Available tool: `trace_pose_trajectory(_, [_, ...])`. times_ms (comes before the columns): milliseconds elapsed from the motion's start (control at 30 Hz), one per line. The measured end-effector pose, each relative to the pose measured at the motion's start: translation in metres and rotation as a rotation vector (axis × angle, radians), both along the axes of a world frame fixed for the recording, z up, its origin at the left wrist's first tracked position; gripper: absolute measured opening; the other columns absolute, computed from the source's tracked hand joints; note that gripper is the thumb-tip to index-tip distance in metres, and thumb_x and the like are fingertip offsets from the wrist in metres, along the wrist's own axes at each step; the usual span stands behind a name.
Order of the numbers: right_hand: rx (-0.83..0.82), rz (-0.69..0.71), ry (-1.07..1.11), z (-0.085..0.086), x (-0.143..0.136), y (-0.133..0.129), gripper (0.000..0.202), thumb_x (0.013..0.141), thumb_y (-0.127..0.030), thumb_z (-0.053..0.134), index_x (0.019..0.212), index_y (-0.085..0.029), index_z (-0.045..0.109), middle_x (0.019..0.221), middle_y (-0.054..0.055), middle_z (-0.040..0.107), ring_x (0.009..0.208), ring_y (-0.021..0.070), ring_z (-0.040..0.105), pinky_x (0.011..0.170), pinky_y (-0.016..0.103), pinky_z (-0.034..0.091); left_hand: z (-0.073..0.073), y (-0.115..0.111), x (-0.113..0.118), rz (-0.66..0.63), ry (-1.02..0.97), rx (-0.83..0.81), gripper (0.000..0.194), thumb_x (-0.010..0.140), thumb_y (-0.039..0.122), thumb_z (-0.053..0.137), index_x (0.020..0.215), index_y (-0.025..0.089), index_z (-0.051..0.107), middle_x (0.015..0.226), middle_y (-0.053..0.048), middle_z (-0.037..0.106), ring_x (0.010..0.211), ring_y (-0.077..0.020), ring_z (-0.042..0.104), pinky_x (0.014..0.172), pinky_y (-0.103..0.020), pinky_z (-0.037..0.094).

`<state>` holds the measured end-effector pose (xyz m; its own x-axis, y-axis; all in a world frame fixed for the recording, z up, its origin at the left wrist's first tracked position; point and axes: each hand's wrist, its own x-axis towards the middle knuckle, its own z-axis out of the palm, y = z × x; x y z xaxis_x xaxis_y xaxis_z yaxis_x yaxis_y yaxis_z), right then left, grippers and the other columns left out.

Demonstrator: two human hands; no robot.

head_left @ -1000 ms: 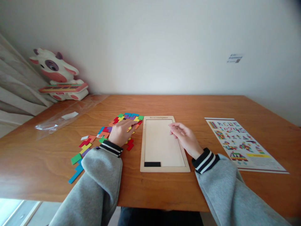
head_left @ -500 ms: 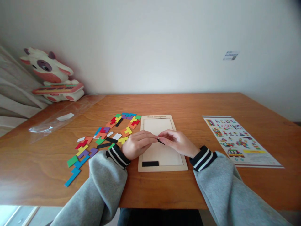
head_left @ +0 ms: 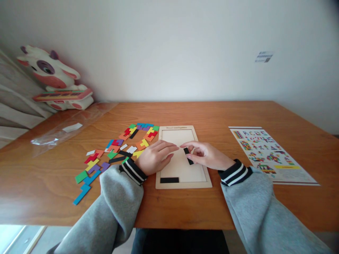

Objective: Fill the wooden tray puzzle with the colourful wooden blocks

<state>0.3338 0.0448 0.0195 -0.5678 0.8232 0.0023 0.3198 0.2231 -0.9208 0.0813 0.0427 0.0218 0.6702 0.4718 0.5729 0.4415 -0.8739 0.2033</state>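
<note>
Black piece point(head_left: 186, 151) (slanted) in right hand point(head_left: 209, 155)

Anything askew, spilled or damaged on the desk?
No damage or spill visible. Only mildly askew: the black piece in the right hand slants relative to the wooden tray, and coloured pieces lie at mixed angles left of the tray. Looks stray: clear plastic wrapper, farther left.

Your arms point(head_left: 113, 204) angle inward, your left hand point(head_left: 155, 157) palm down with fingers loosely extended, your right hand point(head_left: 209, 155) gripping, index finger stretched out.
</note>
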Motion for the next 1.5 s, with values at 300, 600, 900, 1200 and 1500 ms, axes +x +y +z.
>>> trace_pose_trajectory(300, [0.097,0.056,-0.237,0.006,0.017,0.006,0.037,0.079,-0.049,0.071,0.102,-0.020,0.073,0.066,-0.002,0.064,0.056,0.0108,0.047,0.053,0.025,0.036,0.001,-0.014,0.010,-0.049,0.176,-0.222,0.047,0.091,0.045,0.059,0.132,0.022,0.055,0.135,-0.014,0.057,0.125,-0.0291,0.052,0.105,-0.047,0.045])
trace_pose_trajectory(600, [0.033,0.177,-0.323,0.013,0.027,0.005,0.035,0.073,-0.049,0.077,0.092,-0.020,0.076,0.079,0.002,0.063,0.063,0.0125,0.051,0.056,0.026,0.040,-0.001,-0.019,0.013,-0.074,0.224,-0.318,0.055,0.087,0.047,0.062,0.135,0.021,0.052,0.140,-0.017,0.051,0.129,-0.0324,0.048,0.108,-0.051,0.042])
trace_pose_trajectory(900, [0.080,0.109,-0.390,0.016,0.023,0.003,0.043,0.058,-0.056,0.085,0.080,-0.021,0.073,0.080,0.002,0.059,0.067,0.0148,0.052,0.057,0.027,0.041,-0.003,-0.019,0.013,-0.066,0.228,-0.318,0.053,0.086,0.047,0.062,0.133,0.022,0.055,0.139,-0.016,0.053,0.126,-0.0323,0.051,0.107,-0.052,0.042])
trace_pose_trajectory(1200, [0.042,0.126,-0.389,0.017,0.026,0.003,0.046,0.055,-0.050,0.088,0.086,-0.021,0.072,0.080,0.001,0.058,0.068,0.0150,0.050,0.059,0.027,0.040,0.000,-0.020,0.012,-0.063,0.249,-0.340,0.054,0.085,0.048,0.064,0.131,0.021,0.056,0.140,-0.016,0.052,0.127,-0.0330,0.051,0.108,-0.052,0.042])
trace_pose_trajectory(1500, [0.134,-0.154,-0.291,-0.004,0.011,0.005,0.040,0.086,-0.058,0.060,0.083,-0.019,0.066,0.062,-0.002,0.055,0.057,0.0126,0.047,0.053,0.027,0.033,-0.011,0.003,-0.008,0.276,0.076,-0.223,0.028,0.098,0.026,0.044,0.117,0.018,0.063,0.123,-0.011,0.063,0.112,-0.0231,0.060,0.102,-0.041,0.049])
